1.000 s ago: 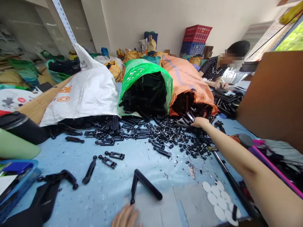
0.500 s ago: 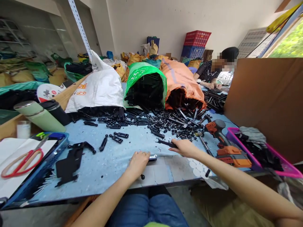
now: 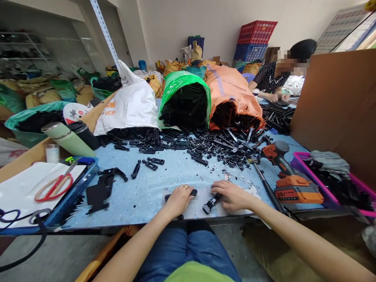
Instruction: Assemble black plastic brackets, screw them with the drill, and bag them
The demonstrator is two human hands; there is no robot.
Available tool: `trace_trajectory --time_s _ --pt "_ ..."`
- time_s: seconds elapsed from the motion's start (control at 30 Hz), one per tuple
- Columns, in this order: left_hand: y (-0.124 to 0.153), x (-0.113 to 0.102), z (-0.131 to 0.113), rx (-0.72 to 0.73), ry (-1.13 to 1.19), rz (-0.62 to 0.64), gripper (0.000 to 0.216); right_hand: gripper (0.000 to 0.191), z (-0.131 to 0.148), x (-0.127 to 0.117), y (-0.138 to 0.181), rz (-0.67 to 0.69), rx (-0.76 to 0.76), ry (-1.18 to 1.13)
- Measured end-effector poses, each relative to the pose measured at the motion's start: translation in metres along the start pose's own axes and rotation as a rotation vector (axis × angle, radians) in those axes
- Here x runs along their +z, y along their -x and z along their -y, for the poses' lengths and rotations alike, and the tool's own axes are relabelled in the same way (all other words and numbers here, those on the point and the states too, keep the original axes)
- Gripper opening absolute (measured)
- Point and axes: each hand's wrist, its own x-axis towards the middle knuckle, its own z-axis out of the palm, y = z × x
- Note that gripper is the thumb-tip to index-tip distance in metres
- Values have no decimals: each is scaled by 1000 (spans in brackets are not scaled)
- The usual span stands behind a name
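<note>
My left hand [image 3: 181,200] rests near the table's front edge, its fingers curled over a black link arm [image 3: 194,192] with rounded ends. A small black ball-like end shows below that hand. Just to the right, my right hand [image 3: 232,194] has its fingers bent around one end of a black bracket-like part [image 3: 210,203]; its other end points toward me, low over a pale patch of the tabletop. The fingertips of both hands are partly hidden. Several loose black link arms [image 3: 150,164] lie beyond my left hand, with a heap of screws and small parts [image 3: 205,149] farther back.
An orange-and-black cordless drill [image 3: 293,180] and a black-handled tool [image 3: 268,190] lie right, beside a pink bin [image 3: 317,180]. White [image 3: 132,105], green [image 3: 185,78] and orange sacks [image 3: 232,86] stand behind. Red-handled scissors [image 3: 54,188] lie left. A co-worker [image 3: 276,76] sits far right.
My right hand has come nearer to me and to my left hand, lowering its black part toward the table. The shiny piece at my left hand now looks black. The view has shifted.
</note>
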Motion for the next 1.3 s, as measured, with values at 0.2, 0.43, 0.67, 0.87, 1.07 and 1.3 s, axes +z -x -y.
trace_trajectory --time_s 0.2,0.43,0.67,0.87,1.07,1.3 --pt "-5 0 -6 -3 -22 26 26 36 10 7 10 -15 -8 -37" --pt "-10 -4 -8 -7 14 100 34 42 25 17 -12 75 76 81" --pt "-5 -9 -16 -31 53 57 69 42 48 13 -10 -4 199 238" --pt "-1 -2 -13 -16 91 -60 46 34 55 2 -13 -61 186 324" --pt "-4 -3 -13 -45 114 -85 42 34 47 -5 -19 -60 145 327" --pt "-25 1 -17 -51 44 27 53 39 18 21 -13 -122 149 227"
